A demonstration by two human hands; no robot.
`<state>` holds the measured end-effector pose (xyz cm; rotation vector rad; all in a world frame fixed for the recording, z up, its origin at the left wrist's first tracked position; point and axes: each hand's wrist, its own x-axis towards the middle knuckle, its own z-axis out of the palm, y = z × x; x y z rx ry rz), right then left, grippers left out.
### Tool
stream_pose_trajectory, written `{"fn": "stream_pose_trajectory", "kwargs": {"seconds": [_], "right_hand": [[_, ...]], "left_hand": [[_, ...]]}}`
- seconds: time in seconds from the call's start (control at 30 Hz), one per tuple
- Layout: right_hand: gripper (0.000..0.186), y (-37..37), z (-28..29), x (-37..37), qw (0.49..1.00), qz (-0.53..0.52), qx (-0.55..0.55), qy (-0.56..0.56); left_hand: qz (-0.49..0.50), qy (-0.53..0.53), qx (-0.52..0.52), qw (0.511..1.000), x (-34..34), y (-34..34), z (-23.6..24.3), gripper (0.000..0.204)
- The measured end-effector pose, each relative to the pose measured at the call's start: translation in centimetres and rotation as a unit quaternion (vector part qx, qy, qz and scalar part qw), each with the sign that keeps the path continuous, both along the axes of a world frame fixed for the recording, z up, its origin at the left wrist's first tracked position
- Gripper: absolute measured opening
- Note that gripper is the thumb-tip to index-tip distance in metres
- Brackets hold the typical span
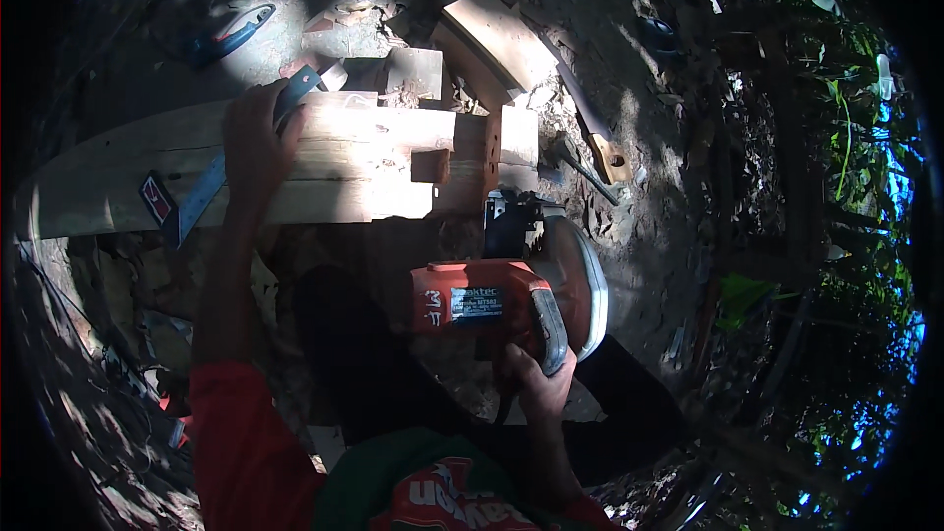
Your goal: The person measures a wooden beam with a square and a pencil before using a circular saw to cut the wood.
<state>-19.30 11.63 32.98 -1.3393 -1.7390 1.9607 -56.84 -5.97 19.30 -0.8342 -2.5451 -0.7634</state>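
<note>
My left hand (254, 143) presses down on a pale wooden plank (364, 162) and covers part of a blue metal square (197, 192) that lies across it. My right hand (536, 385) grips the handle of an orange circular saw (501, 300), which sits at the plank's near edge by its right end. The saw's round metal guard (585, 280) faces right. A small notch (430, 165) is cut into the plank near the saw.
Offcuts of wood (497, 34) lie on the dirt beyond the plank. A hammer (580, 165) rests on the ground at the right. A blue-handled tool (231, 34) lies at the back left. Green plants (846, 138) stand at the far right.
</note>
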Motion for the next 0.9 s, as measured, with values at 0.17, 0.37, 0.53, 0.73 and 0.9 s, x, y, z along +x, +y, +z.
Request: {"fn": "stream_pose_trajectory", "kwargs": {"seconds": [0.17,0.37,0.53,0.73,0.9], "right_hand": [[0.028,-0.6,0.3,-0.7,0.999,-0.011,-0.023,0.026],[0.029,-1.1,-0.3,-0.6,0.999,-0.023,-0.009,0.031],[0.031,-1.7,-0.6,-0.7,0.998,-0.038,0.033,0.039],[0.026,-1.4,-1.2,-0.1,0.998,-0.017,0.035,0.041],[0.024,-1.5,-1.5,-0.1,0.998,-0.029,0.031,0.046]], "left_hand": [[-0.002,0.024,0.008,1.000,0.0,-0.5,-0.3,0.041],[-0.009,0.026,0.013,1.000,-0.1,-0.6,-0.4,0.040],[-0.014,0.031,0.026,0.999,-0.5,-0.6,-1.1,0.038],[-0.022,0.023,0.026,0.999,-0.8,-1.0,-1.7,0.039],[-0.015,0.027,0.026,0.999,-0.8,-0.9,-1.9,0.041]]}}
